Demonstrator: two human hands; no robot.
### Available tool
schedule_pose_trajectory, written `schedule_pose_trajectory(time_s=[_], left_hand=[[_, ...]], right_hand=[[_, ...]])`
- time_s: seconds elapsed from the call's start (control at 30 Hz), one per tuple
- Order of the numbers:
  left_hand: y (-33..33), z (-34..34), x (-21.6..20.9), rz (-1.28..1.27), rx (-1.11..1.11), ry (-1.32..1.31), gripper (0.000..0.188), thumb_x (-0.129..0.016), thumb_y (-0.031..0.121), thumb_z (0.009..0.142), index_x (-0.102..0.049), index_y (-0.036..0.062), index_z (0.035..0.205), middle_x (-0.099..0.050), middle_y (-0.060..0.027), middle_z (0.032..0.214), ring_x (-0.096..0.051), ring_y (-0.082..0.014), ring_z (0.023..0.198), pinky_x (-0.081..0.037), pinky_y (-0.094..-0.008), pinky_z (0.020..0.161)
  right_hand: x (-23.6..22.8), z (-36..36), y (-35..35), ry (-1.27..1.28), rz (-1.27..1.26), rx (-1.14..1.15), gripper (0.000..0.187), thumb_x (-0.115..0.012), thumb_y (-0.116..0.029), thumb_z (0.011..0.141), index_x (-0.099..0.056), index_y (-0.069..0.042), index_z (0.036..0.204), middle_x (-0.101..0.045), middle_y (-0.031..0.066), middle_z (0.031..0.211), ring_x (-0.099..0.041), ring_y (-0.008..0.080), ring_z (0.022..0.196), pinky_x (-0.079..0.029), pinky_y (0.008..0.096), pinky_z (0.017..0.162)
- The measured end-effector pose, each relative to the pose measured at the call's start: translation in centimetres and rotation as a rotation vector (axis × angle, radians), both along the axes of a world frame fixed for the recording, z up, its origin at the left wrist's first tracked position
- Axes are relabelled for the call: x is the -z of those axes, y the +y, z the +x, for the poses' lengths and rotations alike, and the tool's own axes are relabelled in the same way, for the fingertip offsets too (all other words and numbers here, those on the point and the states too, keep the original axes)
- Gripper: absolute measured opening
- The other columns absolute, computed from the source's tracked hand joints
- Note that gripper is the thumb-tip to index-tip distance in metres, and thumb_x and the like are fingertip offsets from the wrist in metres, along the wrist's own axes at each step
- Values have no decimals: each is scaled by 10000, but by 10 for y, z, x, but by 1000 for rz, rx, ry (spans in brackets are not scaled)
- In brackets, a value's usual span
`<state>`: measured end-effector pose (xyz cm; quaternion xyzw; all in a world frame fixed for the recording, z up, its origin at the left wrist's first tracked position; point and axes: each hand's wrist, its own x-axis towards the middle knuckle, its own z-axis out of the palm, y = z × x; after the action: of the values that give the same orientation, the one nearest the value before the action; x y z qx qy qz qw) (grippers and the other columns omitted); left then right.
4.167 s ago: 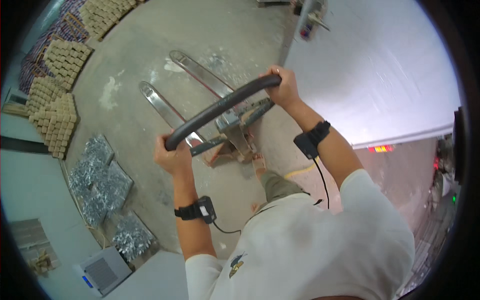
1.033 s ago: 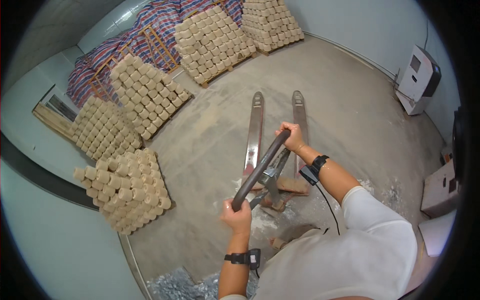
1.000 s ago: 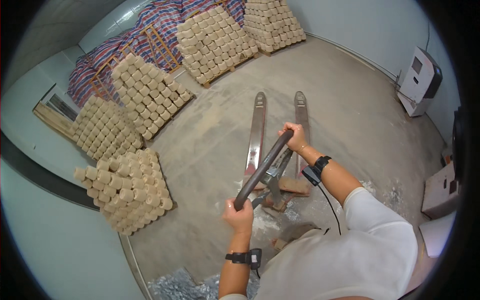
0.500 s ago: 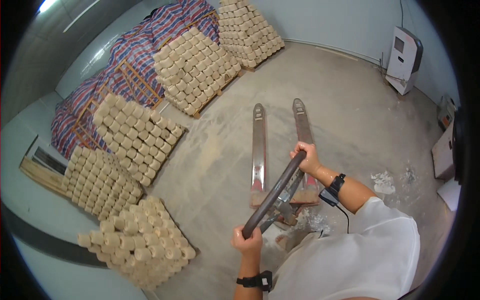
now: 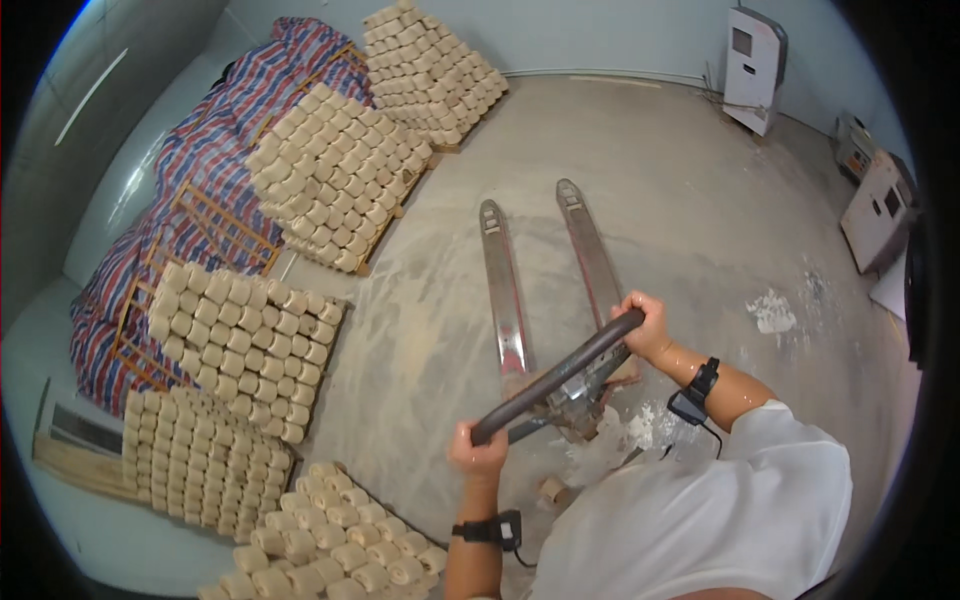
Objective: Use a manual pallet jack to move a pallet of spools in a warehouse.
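Note:
A dark handlebar [image 5: 555,378] slants across in front of me, its right end farther away than its left. My left hand [image 5: 477,449] is closed round the near left end. Round the far right end my right hand [image 5: 643,322] is closed too. The bar belongs to a pallet jack, whose metal linkage [image 5: 577,398] shows just beyond it. Two long worn forks, the left one [image 5: 504,290] and the right one [image 5: 588,245], stretch away over the concrete floor with no load on them. Both wrists carry black straps with small devices.
Pallets stacked with cream cylindrical pieces, such as the middle stack [image 5: 335,175] and the near stack [image 5: 330,540], line the left. Behind them lies a striped tarp [image 5: 200,150] with wooden frames. White machines [image 5: 755,70] stand at the right wall. White residue [image 5: 770,312] marks the floor.
The handlebar and both hands have swung clockwise, the right end moving right and down. The forks now tilt further left in view. The room's stacks have shifted left as my view turned.

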<state>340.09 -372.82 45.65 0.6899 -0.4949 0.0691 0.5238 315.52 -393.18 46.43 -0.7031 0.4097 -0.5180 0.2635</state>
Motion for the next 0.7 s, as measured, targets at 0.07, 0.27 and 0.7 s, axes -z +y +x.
schedule_pose_trajectory(time_s=[0.07,0.27,0.7], left_hand=[[-24,20,-4,-26,72,26,155,-690,53,689,-541,65,727,-499,-54,546,-514,-163,481,-435,-289,488],[-88,55,2,-64,182,105,158,-692,62,684,-541,67,730,-520,-60,546,-555,-158,483,-452,-282,495],[-233,145,-1,-55,282,115,131,-652,42,677,-528,54,719,-497,-39,534,-498,-116,481,-417,-249,491]], right_hand=[[-4,10,-10,-17,-35,108,285,-701,-120,759,-469,-34,618,-427,108,521,-421,179,457,-376,306,469],[4,32,-52,11,-72,231,293,-698,-126,758,-458,-32,618,-419,99,520,-394,157,475,-356,307,469],[11,105,-147,-70,-19,382,310,-714,-134,771,-456,-41,627,-387,85,507,-359,139,481,-345,296,460]])
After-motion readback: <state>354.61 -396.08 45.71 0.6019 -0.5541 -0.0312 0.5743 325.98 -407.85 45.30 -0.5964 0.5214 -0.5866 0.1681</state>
